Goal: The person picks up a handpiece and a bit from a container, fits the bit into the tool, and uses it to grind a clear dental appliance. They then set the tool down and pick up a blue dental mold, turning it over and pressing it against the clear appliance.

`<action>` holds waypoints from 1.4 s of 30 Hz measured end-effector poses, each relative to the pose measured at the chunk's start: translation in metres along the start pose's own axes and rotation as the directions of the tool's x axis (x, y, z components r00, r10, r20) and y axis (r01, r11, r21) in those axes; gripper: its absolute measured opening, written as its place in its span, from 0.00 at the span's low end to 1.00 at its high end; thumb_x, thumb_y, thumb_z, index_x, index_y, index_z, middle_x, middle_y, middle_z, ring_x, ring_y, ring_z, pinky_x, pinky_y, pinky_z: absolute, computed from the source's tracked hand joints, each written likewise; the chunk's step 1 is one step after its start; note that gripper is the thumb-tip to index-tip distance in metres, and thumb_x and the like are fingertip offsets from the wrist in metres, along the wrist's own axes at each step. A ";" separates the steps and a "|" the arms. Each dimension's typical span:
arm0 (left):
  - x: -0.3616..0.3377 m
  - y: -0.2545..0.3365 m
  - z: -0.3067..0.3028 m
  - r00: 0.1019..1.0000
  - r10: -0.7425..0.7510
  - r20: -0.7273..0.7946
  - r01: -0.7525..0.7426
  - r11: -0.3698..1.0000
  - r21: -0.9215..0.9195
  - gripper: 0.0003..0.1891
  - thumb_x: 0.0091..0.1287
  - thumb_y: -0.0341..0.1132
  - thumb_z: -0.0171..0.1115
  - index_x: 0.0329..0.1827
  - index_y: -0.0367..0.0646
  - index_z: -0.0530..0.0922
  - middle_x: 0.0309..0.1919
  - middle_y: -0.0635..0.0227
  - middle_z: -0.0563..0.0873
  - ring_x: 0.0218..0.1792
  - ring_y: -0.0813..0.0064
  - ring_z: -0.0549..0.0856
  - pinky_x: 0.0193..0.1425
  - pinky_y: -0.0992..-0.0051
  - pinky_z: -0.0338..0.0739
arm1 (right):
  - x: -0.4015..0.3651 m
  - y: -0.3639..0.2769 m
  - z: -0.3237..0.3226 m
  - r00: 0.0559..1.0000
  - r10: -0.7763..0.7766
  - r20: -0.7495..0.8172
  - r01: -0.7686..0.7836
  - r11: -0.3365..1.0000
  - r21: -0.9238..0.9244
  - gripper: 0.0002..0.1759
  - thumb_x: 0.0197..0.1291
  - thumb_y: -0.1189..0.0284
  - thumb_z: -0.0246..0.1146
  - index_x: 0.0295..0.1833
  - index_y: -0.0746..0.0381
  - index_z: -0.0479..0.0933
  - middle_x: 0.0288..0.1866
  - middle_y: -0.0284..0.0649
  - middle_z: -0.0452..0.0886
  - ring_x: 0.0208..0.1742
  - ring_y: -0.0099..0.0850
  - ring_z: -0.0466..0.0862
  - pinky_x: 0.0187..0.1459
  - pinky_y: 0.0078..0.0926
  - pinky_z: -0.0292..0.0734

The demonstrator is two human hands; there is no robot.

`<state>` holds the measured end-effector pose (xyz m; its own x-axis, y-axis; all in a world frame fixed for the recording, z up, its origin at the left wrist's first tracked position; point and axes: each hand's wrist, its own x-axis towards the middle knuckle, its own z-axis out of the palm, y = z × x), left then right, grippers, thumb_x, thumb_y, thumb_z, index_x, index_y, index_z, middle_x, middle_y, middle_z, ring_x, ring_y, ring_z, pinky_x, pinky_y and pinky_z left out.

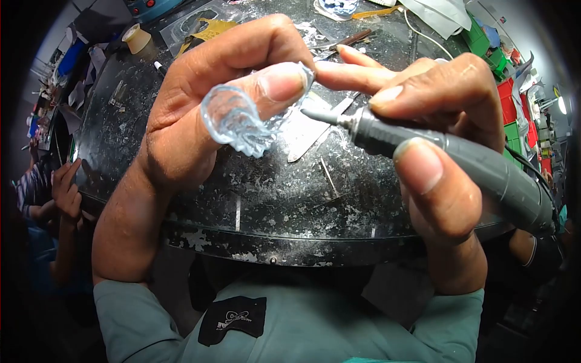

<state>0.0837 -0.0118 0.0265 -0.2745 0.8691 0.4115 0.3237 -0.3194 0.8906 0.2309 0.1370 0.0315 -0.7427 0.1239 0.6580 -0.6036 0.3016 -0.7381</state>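
Observation:
My left hand (242,85) pinches a clear, bluish dental aligner (233,124) between thumb and fingers, its curved arch hanging below the thumb. In my right hand (448,115) is a dark grey rotary handpiece (472,160), gripped like a pen with the thumb beneath it. A pointed grey bit (319,115) sticks out of its metal collet toward the left thumb, just short of the aligner's upper end. My right fingers reach over to the left fingertips and meet them close by the aligner.
Debris covers the dark worktop (278,199). A flat pale blade (315,136) and a thin pick (330,178) lie beneath my hands. Behind are a yellow cloth (213,30), a cream spool (137,39) and green bins (484,45). Another person's hand (65,190) shows at left.

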 end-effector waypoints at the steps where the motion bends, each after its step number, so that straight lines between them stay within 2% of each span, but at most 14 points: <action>1: 0.000 0.000 0.001 1.000 0.000 0.001 0.000 1.000 0.000 0.17 0.67 0.48 0.56 0.31 0.41 0.70 0.27 0.71 0.67 0.33 0.77 0.65 0.38 0.75 0.58 | 0.000 -0.002 -0.003 0.999 -0.003 0.046 0.005 0.999 -0.047 0.19 0.54 0.61 0.61 0.45 0.63 0.71 0.33 0.41 0.74 0.52 0.46 0.83 0.70 0.55 0.59; 3: 0.001 0.000 0.004 0.999 0.040 0.021 -0.040 0.999 0.022 0.18 0.68 0.48 0.56 0.32 0.41 0.71 0.28 0.71 0.68 0.33 0.77 0.66 0.39 0.75 0.58 | -0.001 -0.003 -0.007 0.997 -0.020 0.079 0.026 0.996 -0.085 0.19 0.54 0.61 0.61 0.45 0.63 0.71 0.32 0.41 0.75 0.52 0.46 0.84 0.69 0.55 0.60; 12: 0.003 0.003 0.018 0.999 0.025 0.019 -0.025 1.000 -0.017 0.17 0.68 0.47 0.56 0.33 0.42 0.71 0.28 0.71 0.69 0.34 0.77 0.67 0.39 0.75 0.58 | -0.006 -0.005 -0.017 0.991 -0.071 0.116 0.087 0.985 -0.148 0.19 0.57 0.60 0.59 0.47 0.63 0.70 0.32 0.43 0.77 0.50 0.45 0.84 0.68 0.55 0.62; 13: -0.003 -0.019 0.003 1.000 0.024 0.002 -0.024 1.000 -0.007 0.17 0.68 0.47 0.56 0.33 0.42 0.71 0.28 0.71 0.69 0.34 0.77 0.67 0.39 0.75 0.58 | -0.001 0.013 -0.009 0.989 -0.076 0.126 0.094 0.986 -0.140 0.19 0.57 0.60 0.59 0.47 0.63 0.70 0.32 0.43 0.77 0.50 0.45 0.84 0.68 0.55 0.62; 16: 0.003 -0.017 -0.008 0.998 0.053 -0.020 -0.052 0.999 0.015 0.16 0.68 0.46 0.55 0.32 0.42 0.70 0.28 0.72 0.69 0.34 0.78 0.66 0.39 0.75 0.58 | 0.009 0.018 -0.006 0.989 -0.072 0.133 0.093 0.982 -0.162 0.19 0.58 0.60 0.58 0.48 0.63 0.70 0.32 0.44 0.77 0.49 0.45 0.85 0.68 0.55 0.63; 19: 0.000 -0.015 -0.014 1.000 -0.010 -0.022 0.010 1.000 -0.010 0.15 0.68 0.46 0.55 0.32 0.43 0.70 0.28 0.73 0.68 0.34 0.78 0.66 0.39 0.76 0.58 | 0.012 0.019 -0.002 0.988 -0.076 0.137 0.099 0.981 -0.168 0.20 0.59 0.59 0.58 0.48 0.63 0.70 0.32 0.44 0.78 0.49 0.45 0.85 0.67 0.55 0.64; 28: -0.001 -0.017 -0.019 0.998 0.056 -0.018 -0.056 0.998 0.006 0.15 0.69 0.46 0.54 0.32 0.43 0.70 0.27 0.73 0.68 0.33 0.79 0.65 0.38 0.76 0.58 | 0.018 0.021 -0.003 0.982 -0.090 0.167 0.117 0.980 -0.159 0.20 0.62 0.58 0.56 0.50 0.63 0.69 0.32 0.46 0.80 0.47 0.44 0.86 0.66 0.55 0.66; 31: -0.002 -0.022 -0.019 0.991 0.132 -0.032 -0.132 0.991 0.014 0.15 0.71 0.46 0.54 0.35 0.42 0.71 0.28 0.71 0.70 0.33 0.79 0.68 0.38 0.77 0.61 | 0.019 0.026 -0.009 0.973 -0.113 0.201 0.139 0.983 -0.119 0.21 0.63 0.58 0.55 0.51 0.64 0.69 0.32 0.47 0.81 0.46 0.44 0.86 0.66 0.55 0.66; 33: -0.001 -0.025 -0.020 0.983 0.169 -0.070 -0.170 0.985 -0.015 0.15 0.73 0.45 0.53 0.38 0.39 0.72 0.30 0.69 0.73 0.34 0.79 0.71 0.37 0.80 0.63 | 0.014 0.023 0.005 0.994 0.024 -0.104 -0.020 0.999 0.040 0.24 0.71 0.55 0.47 0.57 0.66 0.65 0.33 0.51 0.83 0.41 0.43 0.87 0.59 0.48 0.77; 34: -0.002 -0.026 -0.023 0.974 0.210 -0.085 -0.208 0.978 0.033 0.14 0.74 0.42 0.52 0.44 0.37 0.73 0.35 0.66 0.77 0.37 0.79 0.75 0.39 0.81 0.68 | 0.016 0.023 0.019 0.975 0.030 -0.218 -0.052 0.994 -0.097 0.28 0.74 0.52 0.41 0.60 0.67 0.62 0.35 0.53 0.83 0.39 0.43 0.87 0.51 0.39 0.84; 35: -0.001 -0.027 -0.022 0.974 0.213 -0.082 -0.211 0.977 0.036 0.14 0.74 0.42 0.52 0.44 0.37 0.73 0.35 0.66 0.77 0.37 0.79 0.75 0.39 0.81 0.68 | 0.014 0.029 0.018 0.980 0.051 -0.195 -0.044 0.998 0.036 0.23 0.72 0.56 0.49 0.56 0.67 0.66 0.36 0.50 0.83 0.40 0.40 0.87 0.48 0.34 0.85; 37: -0.001 -0.029 -0.020 0.914 0.378 -0.146 -0.313 0.887 0.340 0.12 0.75 0.38 0.52 0.48 0.36 0.74 0.38 0.63 0.79 0.40 0.79 0.77 0.43 0.80 0.71 | 0.017 0.022 0.019 0.979 0.188 -0.081 -0.193 0.979 -0.058 0.16 0.67 0.65 0.61 0.52 0.65 0.69 0.39 0.46 0.81 0.43 0.33 0.86 0.48 0.30 0.85; 38: -0.003 -0.028 -0.021 0.908 0.400 -0.122 -0.326 0.859 0.394 0.12 0.75 0.36 0.52 0.50 0.35 0.74 0.40 0.61 0.80 0.41 0.78 0.79 0.45 0.79 0.72 | 0.014 0.016 0.028 0.938 0.314 -0.144 -0.296 0.946 0.134 0.15 0.58 0.75 0.68 0.48 0.64 0.72 0.42 0.41 0.79 0.46 0.28 0.83 0.49 0.26 0.83; 42: 0.002 -0.030 -0.022 0.864 0.504 0.010 -0.449 0.761 0.467 0.11 0.73 0.33 0.55 0.50 0.33 0.73 0.40 0.59 0.81 0.42 0.73 0.79 0.47 0.73 0.73 | 0.009 0.018 0.027 0.940 0.314 -0.133 -0.277 0.931 0.238 0.19 0.55 0.79 0.70 0.50 0.62 0.71 0.43 0.39 0.79 0.47 0.25 0.81 0.51 0.24 0.79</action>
<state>0.0536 -0.0094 0.0049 -0.0650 0.5937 0.8021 0.7929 -0.4572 0.4027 0.2056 0.1180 0.0203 -0.8490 0.3371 0.4068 -0.4252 0.0210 -0.9049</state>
